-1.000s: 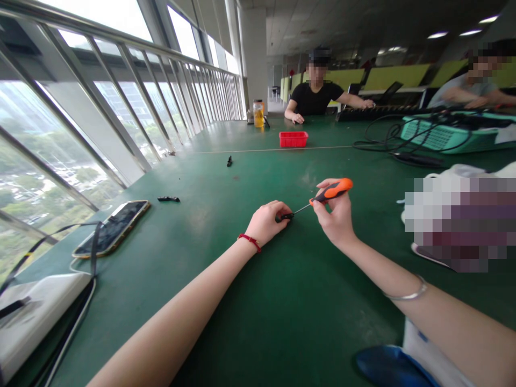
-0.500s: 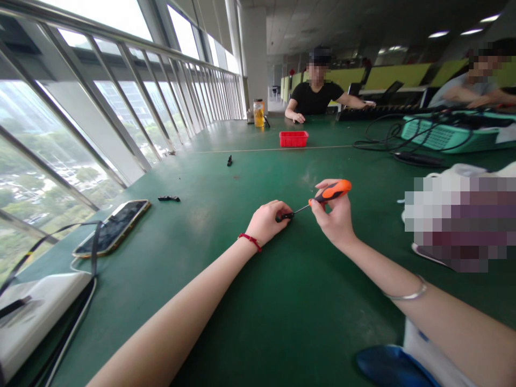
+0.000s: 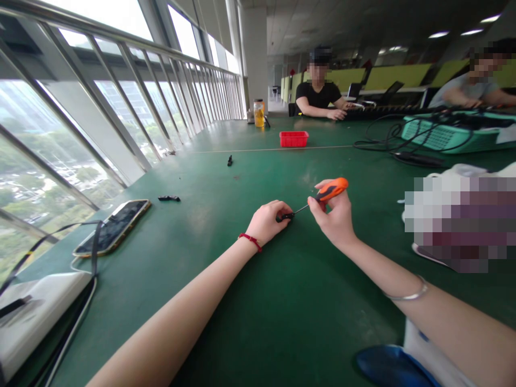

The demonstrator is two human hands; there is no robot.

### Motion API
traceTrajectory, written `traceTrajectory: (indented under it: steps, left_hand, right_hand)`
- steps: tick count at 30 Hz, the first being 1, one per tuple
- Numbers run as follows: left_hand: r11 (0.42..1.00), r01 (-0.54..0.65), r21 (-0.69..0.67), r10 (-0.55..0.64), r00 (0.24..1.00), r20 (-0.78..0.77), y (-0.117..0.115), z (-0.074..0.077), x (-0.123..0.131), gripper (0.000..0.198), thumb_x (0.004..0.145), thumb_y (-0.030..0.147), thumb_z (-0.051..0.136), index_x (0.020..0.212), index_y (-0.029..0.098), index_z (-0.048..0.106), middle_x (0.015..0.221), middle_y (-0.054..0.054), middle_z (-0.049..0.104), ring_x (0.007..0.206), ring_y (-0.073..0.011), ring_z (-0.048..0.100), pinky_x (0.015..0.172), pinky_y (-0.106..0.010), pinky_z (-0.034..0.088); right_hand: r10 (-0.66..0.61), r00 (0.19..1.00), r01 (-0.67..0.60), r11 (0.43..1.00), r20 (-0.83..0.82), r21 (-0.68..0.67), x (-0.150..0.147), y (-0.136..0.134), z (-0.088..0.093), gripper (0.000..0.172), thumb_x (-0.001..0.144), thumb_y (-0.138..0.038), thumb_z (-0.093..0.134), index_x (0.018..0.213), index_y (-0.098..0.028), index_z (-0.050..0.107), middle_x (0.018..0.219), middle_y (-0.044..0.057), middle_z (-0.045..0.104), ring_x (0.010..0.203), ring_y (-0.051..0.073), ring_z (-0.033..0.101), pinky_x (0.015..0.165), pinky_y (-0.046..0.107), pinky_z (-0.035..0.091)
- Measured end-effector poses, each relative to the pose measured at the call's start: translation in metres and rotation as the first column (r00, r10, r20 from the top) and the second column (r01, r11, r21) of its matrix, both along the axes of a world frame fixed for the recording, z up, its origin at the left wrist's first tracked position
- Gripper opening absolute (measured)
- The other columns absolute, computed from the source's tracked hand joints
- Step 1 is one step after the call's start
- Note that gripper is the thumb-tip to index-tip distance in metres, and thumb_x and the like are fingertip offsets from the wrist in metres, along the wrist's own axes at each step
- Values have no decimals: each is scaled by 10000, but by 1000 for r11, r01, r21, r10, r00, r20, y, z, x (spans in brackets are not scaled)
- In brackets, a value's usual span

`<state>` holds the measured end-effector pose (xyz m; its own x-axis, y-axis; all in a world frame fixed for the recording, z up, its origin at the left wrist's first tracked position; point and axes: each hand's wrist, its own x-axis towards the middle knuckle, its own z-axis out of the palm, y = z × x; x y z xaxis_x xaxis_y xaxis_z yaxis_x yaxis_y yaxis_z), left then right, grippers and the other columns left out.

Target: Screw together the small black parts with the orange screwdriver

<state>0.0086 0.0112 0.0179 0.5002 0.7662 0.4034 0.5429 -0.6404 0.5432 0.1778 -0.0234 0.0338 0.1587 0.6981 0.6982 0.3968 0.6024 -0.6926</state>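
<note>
My left hand (image 3: 269,221) rests on the green table, its fingers closed around a small black part (image 3: 286,217). What kind of part this is I cannot make out, as fingers hide some of it. My right hand (image 3: 334,214) grips an orange and black screwdriver (image 3: 335,188) by its handle. The screwdriver slants down to the left, and its shaft tip meets the small black part beside my left fingertips. Two similar black pieces lie apart on the table: one piece (image 3: 169,199) to the left and another piece (image 3: 229,160) farther back.
A phone (image 3: 113,228) and a white power strip (image 3: 44,317) with cables lie at the left. Farther back stand a red basket (image 3: 294,140) and a jar (image 3: 258,114). A teal basket (image 3: 439,134) with cables is at the right. Two people sit across the table.
The screwdriver handle has shifted and turned slightly in my right hand. My left hand stays in place. Across the table, the person in black has drawn their hands together.
</note>
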Motion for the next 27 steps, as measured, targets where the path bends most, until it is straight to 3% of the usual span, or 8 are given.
traceTrajectory:
  steps: [4, 8, 12, 20, 27]
  left_hand:
    - [1000, -1, 7, 1, 1000, 3, 0, -1, -1, 159, 691, 109, 571, 831, 168, 618, 812, -12, 625, 690, -113, 585, 656, -230, 495]
    - [1000, -3, -2, 3, 1000, 20, 0, -1, -1, 182, 688, 110, 576, 859, 162, 610, 825, -18, 640, 695, -116, 594, 658, -234, 497]
    - [1000, -6, -19, 7, 999, 46, 0, -2, 0, 229, 678, 101, 586, 900, 159, 599, 821, -17, 654, 699, -118, 602, 666, -235, 500]
    - [1000, -14, -25, 15, 998, 53, -1, -1, 1, 242, 671, 89, 589, 902, 163, 598, 823, -19, 665, 705, -121, 608, 679, -238, 503]
    - [999, -9, -47, 13, 997, 82, -1, -1, 2, 225, 673, 88, 589, 887, 155, 596, 807, -24, 665, 696, -119, 604, 672, -235, 501]
  right_hand:
    - [-61, 997, 61, 998, 43, -15, -2, -1, 4, 166, 760, -335, 594, 757, -202, 496, 667, -19, 467, 472, 81, 391, 456, 255, 344]
    - [-5, 1000, 5, 1000, -8, -7, -1, -1, 4, 200, 741, -266, 601, 888, -209, 478, 658, -38, 427, 471, 85, 387, 466, 256, 354]
    - [33, 999, -33, 999, 2, 32, 1, 1, 1, 204, 730, -231, 589, 887, -211, 460, 643, -45, 412, 468, 85, 384, 456, 247, 349]
    - [-21, 1000, 19, 996, -22, -86, -1, 0, 4, 191, 751, -347, 604, 721, -189, 500, 509, -62, 386, 393, 64, 334, 390, 233, 265]
    - [38, 999, -38, 999, -26, 7, 1, 1, 0, 175, 713, -197, 581, 849, -206, 471, 649, -38, 440, 465, 76, 384, 444, 238, 336]
